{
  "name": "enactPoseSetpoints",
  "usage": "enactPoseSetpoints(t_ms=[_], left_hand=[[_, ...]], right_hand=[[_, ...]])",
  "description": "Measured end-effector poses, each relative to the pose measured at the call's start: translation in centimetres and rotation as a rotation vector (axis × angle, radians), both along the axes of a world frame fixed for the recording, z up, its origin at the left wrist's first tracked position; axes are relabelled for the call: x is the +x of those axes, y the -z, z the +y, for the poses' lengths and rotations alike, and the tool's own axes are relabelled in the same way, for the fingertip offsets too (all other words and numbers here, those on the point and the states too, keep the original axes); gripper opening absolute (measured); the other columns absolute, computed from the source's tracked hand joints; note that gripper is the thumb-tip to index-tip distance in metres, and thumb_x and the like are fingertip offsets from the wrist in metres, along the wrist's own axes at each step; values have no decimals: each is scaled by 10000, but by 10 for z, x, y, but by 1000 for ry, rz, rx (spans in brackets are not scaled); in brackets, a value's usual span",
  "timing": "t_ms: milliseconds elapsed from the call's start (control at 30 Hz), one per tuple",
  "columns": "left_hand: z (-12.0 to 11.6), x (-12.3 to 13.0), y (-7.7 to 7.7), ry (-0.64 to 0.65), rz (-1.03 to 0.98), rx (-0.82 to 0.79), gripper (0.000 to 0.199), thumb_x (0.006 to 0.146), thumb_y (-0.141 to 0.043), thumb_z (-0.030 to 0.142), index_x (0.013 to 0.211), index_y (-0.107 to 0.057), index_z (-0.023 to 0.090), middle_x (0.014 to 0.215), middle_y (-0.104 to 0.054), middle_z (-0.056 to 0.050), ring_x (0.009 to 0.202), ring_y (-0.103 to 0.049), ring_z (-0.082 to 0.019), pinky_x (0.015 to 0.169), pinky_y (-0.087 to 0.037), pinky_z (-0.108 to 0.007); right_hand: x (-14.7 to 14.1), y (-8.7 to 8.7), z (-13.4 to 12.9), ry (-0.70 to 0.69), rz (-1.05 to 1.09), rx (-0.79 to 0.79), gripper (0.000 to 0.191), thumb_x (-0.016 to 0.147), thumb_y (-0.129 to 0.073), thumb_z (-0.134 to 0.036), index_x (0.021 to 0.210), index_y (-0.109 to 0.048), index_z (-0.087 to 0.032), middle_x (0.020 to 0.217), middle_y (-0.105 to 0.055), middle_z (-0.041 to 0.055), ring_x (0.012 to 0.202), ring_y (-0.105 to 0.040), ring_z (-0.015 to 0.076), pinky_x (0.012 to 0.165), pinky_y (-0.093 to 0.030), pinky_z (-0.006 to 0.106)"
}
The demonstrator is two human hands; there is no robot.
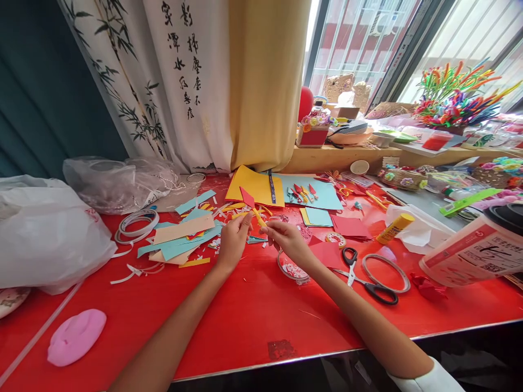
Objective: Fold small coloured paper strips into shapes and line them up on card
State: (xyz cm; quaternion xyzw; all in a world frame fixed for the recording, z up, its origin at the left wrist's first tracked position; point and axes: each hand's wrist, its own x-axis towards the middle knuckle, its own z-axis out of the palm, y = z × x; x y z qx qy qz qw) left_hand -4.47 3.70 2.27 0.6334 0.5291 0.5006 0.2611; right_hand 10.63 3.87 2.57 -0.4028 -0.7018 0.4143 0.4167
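Between my two hands is a small paper craft piece, with a red pointed head at the upper left and a yellow stem. My left hand pinches the stem's side below the red head. My right hand grips the lower end of the same stem with thumb and fingers. Just beyond, several similar small pieces with red heads lie on a light blue sheet. A round clear container of pale scraps stands under my right wrist.
Paper strips and scraps lie left of my hands. Black-handled scissors, a tape roll, red paper squares and a glue stick are at right. A large cup stands far right; a white plastic bag fills the left.
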Motion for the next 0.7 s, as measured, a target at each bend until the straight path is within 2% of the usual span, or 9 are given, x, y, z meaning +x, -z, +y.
enactPoseSetpoints(t_ms=[100,167,267,467,600,700], left_hand=[[-1,2,-3,157,-36,-36,349,810,-428,486,698,-564,184,579,-502,21,547,-442,-109,544,-333,-223],[1,4,-4,201,-85,-48,315,785,-475,477,722,-580,187,622,-525,18,574,-448,-112,554,-337,-221],[2,4,-5,177,-106,-38,301,768,-502,464,676,-563,184,621,-522,18,582,-440,-116,552,-327,-222],[0,1,-6,70,16,-4,312,776,-499,446,608,-495,184,547,-460,35,518,-376,-102,506,-280,-226],[4,-2,-4,135,-6,-74,385,756,-500,507,560,-479,177,487,-402,41,462,-329,-90,462,-251,-225],[7,-2,0,217,-83,-133,477,754,-451,573,514,-501,164,474,-438,16,451,-380,-97,466,-291,-230]], right_hand=[[-1,3,1,1,-12,78,297,802,-488,-457,678,-515,-187,564,-461,-24,448,-436,88,428,-346,224],[-1,4,2,-15,-37,120,298,808,-487,-445,648,-492,-193,566,-453,-25,440,-444,88,449,-363,234],[0,4,3,-62,-81,140,306,810,-475,-458,652,-485,-197,581,-460,-25,422,-457,83,457,-381,242],[1,5,6,-163,-98,63,281,781,-519,-446,670,-478,-191,632,-479,-16,465,-487,87,440,-402,228],[2,6,7,-116,-127,104,292,827,-465,-400,624,-457,-190,572,-467,-21,446,-473,88,435,-383,226],[5,4,7,-61,-129,183,264,842,-443,-383,671,-509,-193,600,-471,-11,455,-469,92,418,-377,222]])
